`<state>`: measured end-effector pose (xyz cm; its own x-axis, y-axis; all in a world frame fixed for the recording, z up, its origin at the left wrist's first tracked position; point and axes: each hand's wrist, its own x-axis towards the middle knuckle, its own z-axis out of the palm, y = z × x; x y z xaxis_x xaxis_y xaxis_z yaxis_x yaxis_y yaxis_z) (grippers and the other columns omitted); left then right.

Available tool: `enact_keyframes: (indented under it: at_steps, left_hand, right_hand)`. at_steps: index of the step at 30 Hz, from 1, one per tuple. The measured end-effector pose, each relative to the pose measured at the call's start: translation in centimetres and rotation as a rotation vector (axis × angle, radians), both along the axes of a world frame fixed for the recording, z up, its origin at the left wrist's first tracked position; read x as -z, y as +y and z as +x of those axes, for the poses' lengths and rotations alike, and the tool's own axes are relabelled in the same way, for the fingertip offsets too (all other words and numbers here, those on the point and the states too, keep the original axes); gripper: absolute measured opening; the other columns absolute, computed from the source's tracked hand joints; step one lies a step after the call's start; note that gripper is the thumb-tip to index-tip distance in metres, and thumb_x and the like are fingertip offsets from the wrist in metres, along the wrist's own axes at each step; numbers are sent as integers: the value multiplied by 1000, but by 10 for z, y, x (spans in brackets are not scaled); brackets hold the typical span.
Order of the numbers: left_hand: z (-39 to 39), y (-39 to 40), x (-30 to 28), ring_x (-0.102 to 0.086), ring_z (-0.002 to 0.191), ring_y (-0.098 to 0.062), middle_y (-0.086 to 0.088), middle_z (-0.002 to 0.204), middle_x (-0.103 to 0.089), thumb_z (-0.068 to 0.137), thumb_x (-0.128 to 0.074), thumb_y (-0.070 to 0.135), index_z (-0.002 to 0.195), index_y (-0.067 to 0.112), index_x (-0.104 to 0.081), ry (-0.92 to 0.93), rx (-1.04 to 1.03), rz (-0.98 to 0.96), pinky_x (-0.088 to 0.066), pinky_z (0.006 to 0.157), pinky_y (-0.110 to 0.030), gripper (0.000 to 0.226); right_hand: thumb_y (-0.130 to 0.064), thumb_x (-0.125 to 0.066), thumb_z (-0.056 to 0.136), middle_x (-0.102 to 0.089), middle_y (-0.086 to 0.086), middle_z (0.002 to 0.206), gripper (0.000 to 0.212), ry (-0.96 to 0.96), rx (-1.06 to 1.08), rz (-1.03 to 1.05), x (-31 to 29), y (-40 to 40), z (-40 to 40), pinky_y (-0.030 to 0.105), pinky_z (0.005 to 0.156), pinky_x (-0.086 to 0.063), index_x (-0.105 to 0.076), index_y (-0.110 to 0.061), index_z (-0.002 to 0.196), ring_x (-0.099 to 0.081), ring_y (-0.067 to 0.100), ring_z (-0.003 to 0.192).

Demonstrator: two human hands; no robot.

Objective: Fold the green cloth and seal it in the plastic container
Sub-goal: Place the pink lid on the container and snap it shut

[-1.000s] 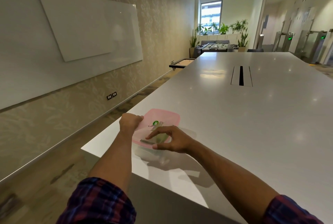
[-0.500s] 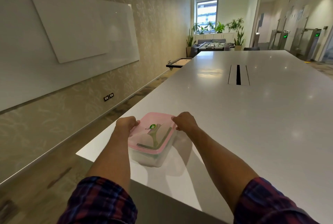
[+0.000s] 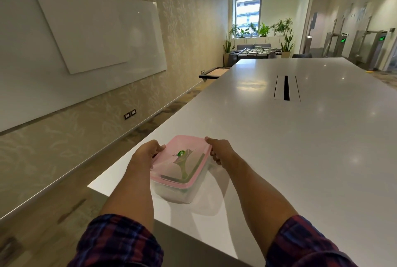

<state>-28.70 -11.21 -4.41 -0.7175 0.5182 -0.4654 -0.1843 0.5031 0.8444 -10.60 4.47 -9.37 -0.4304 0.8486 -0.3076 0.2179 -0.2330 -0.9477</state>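
A clear plastic container [image 3: 180, 193] with a pink lid [image 3: 182, 161] sits near the left front corner of the white table [image 3: 300, 148]. Through the lid and wall I see the green cloth [image 3: 186, 170] lying inside. My left hand [image 3: 146, 155] grips the lid's left edge, fingers curled over its clip. On the opposite side my right hand [image 3: 219, 150] holds the lid's right edge, fingers curled down along the side. The lid lies flat on the container.
The table's left edge and front corner [image 3: 90, 186] are close to the container, with floor below. A cable slot [image 3: 286, 88] is set into the table farther back. Whiteboards [image 3: 86, 30] hang on the left wall.
One second ago my right hand pressed on top of the lid; it moved to the lid's right edge and now grips there. My left hand stays on the left edge.
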Motion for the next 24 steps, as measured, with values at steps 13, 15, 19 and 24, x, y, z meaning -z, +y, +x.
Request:
enact_keyframes:
  at_steps: [13,15,19,24]
  left_hand:
    - [-2,-1,3,-69,90,-28,-11,102,-72,80,-68,24,100,7,-72,85,3,39,-55,82,-36,26]
    - [1,-1,3,-67,82,-25,-9,96,-70,85,-65,27,96,10,-70,104,21,44,-48,67,-31,21]
    - [1,0,5,-66,109,-34,-15,116,-69,91,-57,28,118,6,-67,92,72,98,-51,95,-39,36]
    - [-5,5,7,-58,122,-30,-14,130,-63,94,-56,26,128,6,-63,20,75,87,-42,110,-41,40]
  right_hand:
    - [-28,-40,102,-49,-3,156,50,-559,-530,1081,-24,-22,-58,44,114,-40,-47,-28,151,-48,23,140]
    - [-31,-36,104,-47,-2,157,50,-590,-568,1129,-24,-19,-61,45,114,-39,-46,-25,152,-46,24,141]
    - [-42,-34,106,-39,-5,162,52,-608,-598,1118,-21,-18,-61,46,119,-31,-41,-26,155,-37,22,147]
    - [-47,-36,105,-39,-6,162,53,-635,-591,1097,-23,-17,-69,46,118,-33,-43,-27,154,-38,22,147]
